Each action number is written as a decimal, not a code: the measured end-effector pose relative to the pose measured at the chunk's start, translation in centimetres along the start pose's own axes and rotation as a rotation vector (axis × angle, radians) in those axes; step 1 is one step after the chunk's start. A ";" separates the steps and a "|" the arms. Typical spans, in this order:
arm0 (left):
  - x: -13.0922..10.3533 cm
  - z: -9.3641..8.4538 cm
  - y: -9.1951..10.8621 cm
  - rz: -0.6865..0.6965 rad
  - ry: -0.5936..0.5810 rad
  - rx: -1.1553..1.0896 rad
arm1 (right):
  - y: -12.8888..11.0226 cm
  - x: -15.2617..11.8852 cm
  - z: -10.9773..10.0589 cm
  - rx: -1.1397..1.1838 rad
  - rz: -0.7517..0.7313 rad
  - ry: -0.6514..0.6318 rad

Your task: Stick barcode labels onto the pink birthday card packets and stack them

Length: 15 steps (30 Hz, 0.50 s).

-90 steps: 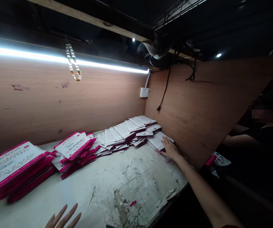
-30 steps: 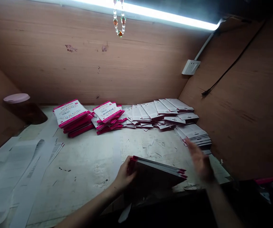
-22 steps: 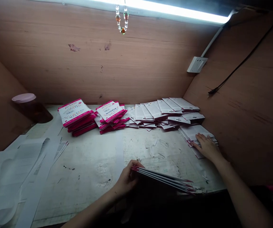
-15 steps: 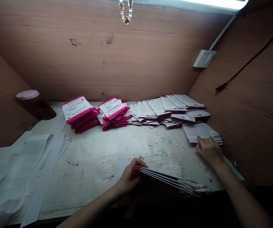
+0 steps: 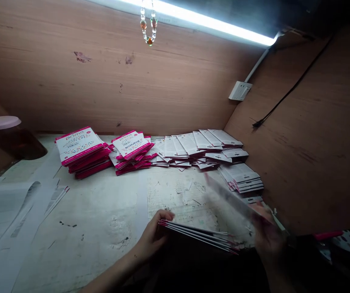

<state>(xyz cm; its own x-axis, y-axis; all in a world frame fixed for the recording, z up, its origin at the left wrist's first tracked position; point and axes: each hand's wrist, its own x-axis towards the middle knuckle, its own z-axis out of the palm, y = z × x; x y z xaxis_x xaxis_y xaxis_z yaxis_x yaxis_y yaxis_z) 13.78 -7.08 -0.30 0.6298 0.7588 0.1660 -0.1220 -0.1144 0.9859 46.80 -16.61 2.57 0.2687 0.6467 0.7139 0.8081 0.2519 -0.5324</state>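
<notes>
My left hand (image 5: pixel 153 236) is closed on one end of a small stack of flat printed packets (image 5: pixel 199 237), seen edge-on with pink ends, near the table's front edge. My right hand (image 5: pixel 268 232), smeared by motion, holds a single flat packet (image 5: pixel 231 199) tilted to the right of that stack, apart from it. Beyond the right hand lies a fanned pile of packets (image 5: pixel 244 177), white printed backs up. A long overlapping row of similar packets (image 5: pixel 190 144) runs along the back wall.
Two pink-and-white packet stacks, a larger one (image 5: pixel 81 148) and a smaller one (image 5: pixel 132 148), sit at the back left. A lidded cup of dark liquid (image 5: pixel 16 138) stands far left, above loose paper sheets (image 5: pixel 4 228). A beaded string (image 5: pixel 148 26) hangs overhead.
My right hand has left the fanned pile at the right and come back toward me with one packet. My left hand still holds its stack. The view has shifted right and up.
</notes>
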 end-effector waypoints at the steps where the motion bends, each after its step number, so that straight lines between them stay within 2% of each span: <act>1: 0.0 0.0 -0.2 0.020 0.021 0.050 | -1.2 -1.5 -0.1 0.121 0.081 -0.073; 3: 0.2 -0.1 -0.5 0.036 0.034 0.106 | -2.8 -4.7 0.5 0.362 0.221 -0.244; 4: 0.3 0.0 -0.5 0.035 0.009 0.109 | -3.3 -6.1 1.2 0.457 0.288 -0.278; 6: 0.4 0.3 -0.5 0.034 -0.046 0.099 | -3.9 -8.7 2.8 0.537 0.423 -0.230; 8: 0.6 0.7 -0.6 0.024 -0.072 0.098 | -4.3 -10.3 4.0 0.496 0.520 -0.140; 11: 0.8 1.3 -0.8 0.006 -0.050 0.151 | -4.1 -10.8 4.4 0.464 0.509 -0.105; 15: 1.1 0.6 0.0 -0.002 0.046 0.296 | -3.6 -7.9 4.8 0.445 0.533 -0.149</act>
<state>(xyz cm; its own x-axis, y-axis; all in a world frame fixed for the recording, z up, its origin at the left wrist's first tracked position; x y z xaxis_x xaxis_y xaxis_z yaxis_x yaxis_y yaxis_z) 14.96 -6.66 -0.12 0.5937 0.7866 0.1695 0.1127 -0.2899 0.9504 39.22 -19.17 -3.36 0.4679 0.8473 0.2512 0.2871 0.1231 -0.9499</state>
